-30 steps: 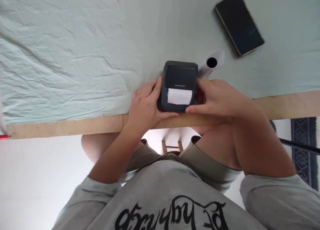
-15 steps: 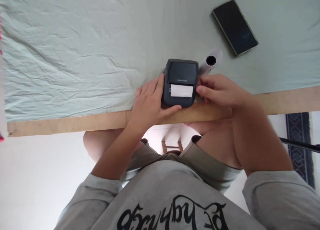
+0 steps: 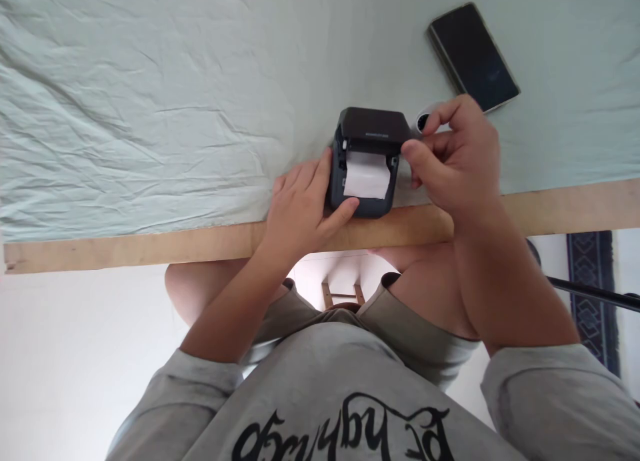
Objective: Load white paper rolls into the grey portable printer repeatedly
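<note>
Home: cloth-covered table, patterned rug

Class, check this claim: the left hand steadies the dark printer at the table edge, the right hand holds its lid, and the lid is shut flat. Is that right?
No. The head view shows the lid raised, with white paper showing beneath it. The rest stands: the left hand steadies the printer at the table edge and the right hand holds the lid.

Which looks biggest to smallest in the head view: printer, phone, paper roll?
1. printer, lid raised.
2. phone, not far behind.
3. paper roll, mostly hidden behind the right hand, so it is ranked only by what shows.
</note>
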Demonstrator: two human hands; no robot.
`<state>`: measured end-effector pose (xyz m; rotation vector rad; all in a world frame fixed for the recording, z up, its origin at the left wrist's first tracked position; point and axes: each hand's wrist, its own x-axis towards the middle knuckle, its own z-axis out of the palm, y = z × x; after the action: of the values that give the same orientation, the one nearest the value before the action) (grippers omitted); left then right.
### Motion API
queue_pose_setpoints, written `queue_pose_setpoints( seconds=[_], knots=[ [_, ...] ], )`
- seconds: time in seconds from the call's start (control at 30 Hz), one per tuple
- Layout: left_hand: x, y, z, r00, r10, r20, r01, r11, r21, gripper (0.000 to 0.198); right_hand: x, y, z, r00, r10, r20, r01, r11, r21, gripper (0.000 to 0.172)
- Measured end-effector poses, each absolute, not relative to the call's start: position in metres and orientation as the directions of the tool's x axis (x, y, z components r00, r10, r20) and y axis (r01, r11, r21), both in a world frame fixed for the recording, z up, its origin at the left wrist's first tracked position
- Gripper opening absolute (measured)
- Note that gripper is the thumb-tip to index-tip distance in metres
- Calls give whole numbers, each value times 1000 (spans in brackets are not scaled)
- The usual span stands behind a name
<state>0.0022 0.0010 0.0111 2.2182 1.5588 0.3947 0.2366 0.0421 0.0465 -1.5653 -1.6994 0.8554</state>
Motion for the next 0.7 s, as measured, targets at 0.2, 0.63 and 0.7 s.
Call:
queue_pose_setpoints(
  seconds=[0.2, 0.63, 0.7],
  knots=[
    [2, 0, 10, 327, 945, 17, 834, -297, 465, 86, 217, 49, 46, 53, 983, 176, 418, 139, -898, 23],
    [2, 0, 10, 332, 943, 16, 822, -298, 484, 83, 208, 60, 65, -208, 975, -80, 917, 166, -362, 13],
    [2, -1, 10, 328, 945, 14, 826, -294, 481, 82, 205, 64, 70, -210, 965, -158, 936, 152, -317, 19]
  ],
)
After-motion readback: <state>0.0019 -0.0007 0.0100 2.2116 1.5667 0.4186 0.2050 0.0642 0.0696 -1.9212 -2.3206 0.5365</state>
